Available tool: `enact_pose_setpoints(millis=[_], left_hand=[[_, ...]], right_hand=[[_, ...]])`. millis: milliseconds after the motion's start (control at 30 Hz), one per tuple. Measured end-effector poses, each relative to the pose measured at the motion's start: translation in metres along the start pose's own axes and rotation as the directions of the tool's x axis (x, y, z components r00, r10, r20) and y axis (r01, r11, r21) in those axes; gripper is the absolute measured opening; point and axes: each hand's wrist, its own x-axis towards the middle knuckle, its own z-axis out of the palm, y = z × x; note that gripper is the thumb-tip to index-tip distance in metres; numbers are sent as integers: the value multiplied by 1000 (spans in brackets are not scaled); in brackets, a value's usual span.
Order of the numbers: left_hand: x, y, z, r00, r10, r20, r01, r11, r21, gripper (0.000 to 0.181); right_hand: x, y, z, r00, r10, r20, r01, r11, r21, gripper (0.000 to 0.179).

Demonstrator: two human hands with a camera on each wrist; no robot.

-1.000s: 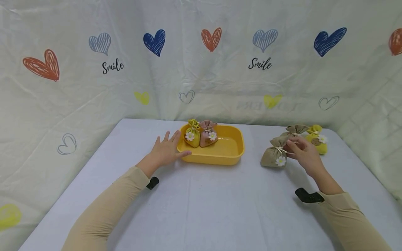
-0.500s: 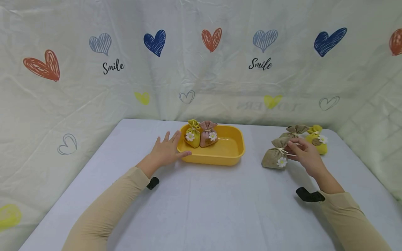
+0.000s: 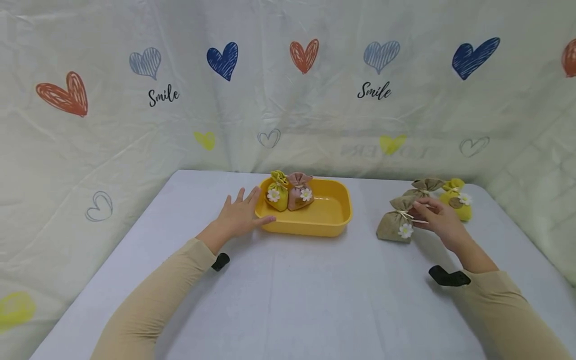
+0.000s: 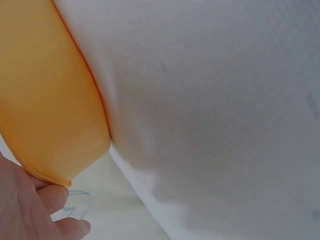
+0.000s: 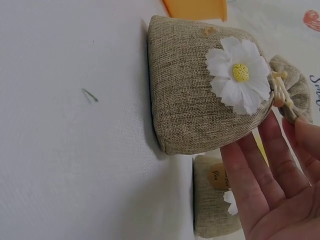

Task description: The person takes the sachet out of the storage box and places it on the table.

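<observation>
My right hand [image 3: 438,222] pinches the gathered neck of a beige burlap pouch [image 5: 200,90] between thumb and fingers. The pouch stands upright at the table's right side, its white daisy facing forward; whether its base bears on the cloth I cannot tell. Other fingers lie behind it in the right wrist view. Far left of it, my left hand [image 3: 236,216] has its fingers spread against the left end of a yellow tray [image 3: 310,229]. Inside the tray sit a yellow pouch [image 3: 278,194] and a pink pouch [image 3: 299,194], side by side at the left.
Behind the gripped pouch stand another beige pouch [image 5: 212,220], partly hidden, and a yellow pouch [image 3: 456,202]. A white cloth covers the table [image 3: 310,300]. A pale sheet [image 3: 270,110] printed with hearts hangs at the back edge.
Very little differs. My right wrist has shifted slightly to the right, while its fingers stay at the beige pouch's neck. The left hand and tray keep their places.
</observation>
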Motion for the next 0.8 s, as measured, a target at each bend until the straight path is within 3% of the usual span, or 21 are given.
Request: enact_pose_setpoints(millis=[267,400,533,800], left_hand=[[-1,-1,-1,1000,-3,-5,3,1000,3,107],[-1,-2,-1,1000,-6,2,6,1000,-3,107],[-2,-2,0,1000,-6,2,6,1000,-4,107],[-1,-1,0,1000,8,-5,-8,1000,3,107]], right_hand=[[2,-6,0,1000,0,-30,-4,989,-145,31],[1,-7,-1,997,-43,-64,30,981,-191,39],[0,-4,0,985,-112,-130,73,959,-275,44],[-4,-6,1,958,-179,-225,102,943,-316,40]])
